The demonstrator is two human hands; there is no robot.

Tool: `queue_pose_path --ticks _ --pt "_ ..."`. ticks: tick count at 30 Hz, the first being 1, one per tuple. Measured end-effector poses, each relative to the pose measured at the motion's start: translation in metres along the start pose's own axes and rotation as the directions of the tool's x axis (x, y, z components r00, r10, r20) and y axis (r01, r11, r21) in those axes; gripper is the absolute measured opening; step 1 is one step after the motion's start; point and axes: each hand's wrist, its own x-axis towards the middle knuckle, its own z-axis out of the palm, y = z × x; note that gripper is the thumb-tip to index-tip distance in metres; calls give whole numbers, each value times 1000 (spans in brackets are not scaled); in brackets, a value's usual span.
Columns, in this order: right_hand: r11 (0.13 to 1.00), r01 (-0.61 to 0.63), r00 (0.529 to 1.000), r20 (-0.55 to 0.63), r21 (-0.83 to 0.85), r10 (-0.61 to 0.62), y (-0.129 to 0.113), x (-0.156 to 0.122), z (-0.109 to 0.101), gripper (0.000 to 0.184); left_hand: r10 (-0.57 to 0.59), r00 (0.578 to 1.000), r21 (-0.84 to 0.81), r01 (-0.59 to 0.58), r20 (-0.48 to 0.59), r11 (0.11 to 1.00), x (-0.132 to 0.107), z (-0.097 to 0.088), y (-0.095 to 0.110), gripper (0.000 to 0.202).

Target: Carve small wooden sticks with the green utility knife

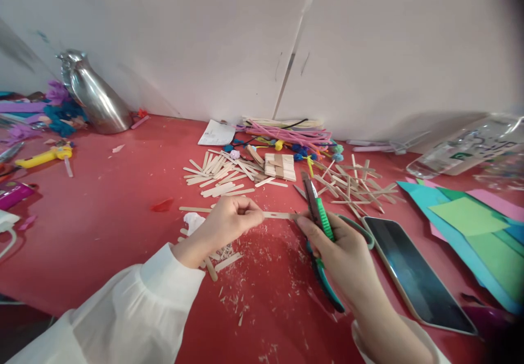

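My left hand point(231, 222) is closed in a pinch on a wooden craft stick point(282, 216), which lies level across the gap between my hands. A small dark mark or slot shows on the stick. My right hand point(341, 249) is wrapped round a green utility knife point(325, 219), its blade end pointing up and away. The right thumb and fingers also meet the stick's right end. Beneath that hand lie scissors with dark green handles point(327, 287), partly hidden. Wood shavings point(235, 298) and several cut stick pieces point(228, 262) are scattered below and around my left hand.
Loose craft sticks point(221, 173), a banded stick bundle point(280, 166) and pink pipe cleaners point(286, 133) lie ahead. A phone point(417, 271), coloured paper point(469, 216) and a clear bottle point(462, 148) are right. A steel jug point(98, 96) and yellow glue gun point(43, 157) are left.
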Motion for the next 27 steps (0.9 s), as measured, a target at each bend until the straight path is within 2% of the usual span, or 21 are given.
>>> queue_pose_path --ticks 2,5,8,11,14,18,22,24,27 --pt "992 -55 997 54 111 50 2 0 1 31 19 999 -34 -18 40 999 -1 -1 0 16" --pt "965 -126 981 175 228 87 2 -4 3 31 76 997 -107 -73 22 992 0 -2 0 19" --pt "960 -173 950 294 219 104 -1 -11 8 32 97 995 -211 -100 -26 972 0 1 -1 25" --pt "964 -176 939 327 199 104 -5 -17 15 30 89 996 -209 -82 25 975 -2 8 -2 23" --pt "967 -148 947 311 208 78 -7 -21 20 29 97 992 -142 -85 80 986 -5 13 -3 20" --pt "945 -158 969 227 286 94 -5 -20 19 31 153 985 -82 -146 83 986 -7 14 -3 21" --pt "881 -186 982 111 435 152 -4 -16 15 35 111 969 -54 -102 220 993 -9 15 -5 22" --pt "859 -191 982 98 476 164 -5 -14 15 34 85 955 -2 -88 284 996 -11 17 -6 21" --pt "847 -178 984 94 501 151 -5 -12 15 32 85 946 60 -109 313 992 -13 18 -5 19"
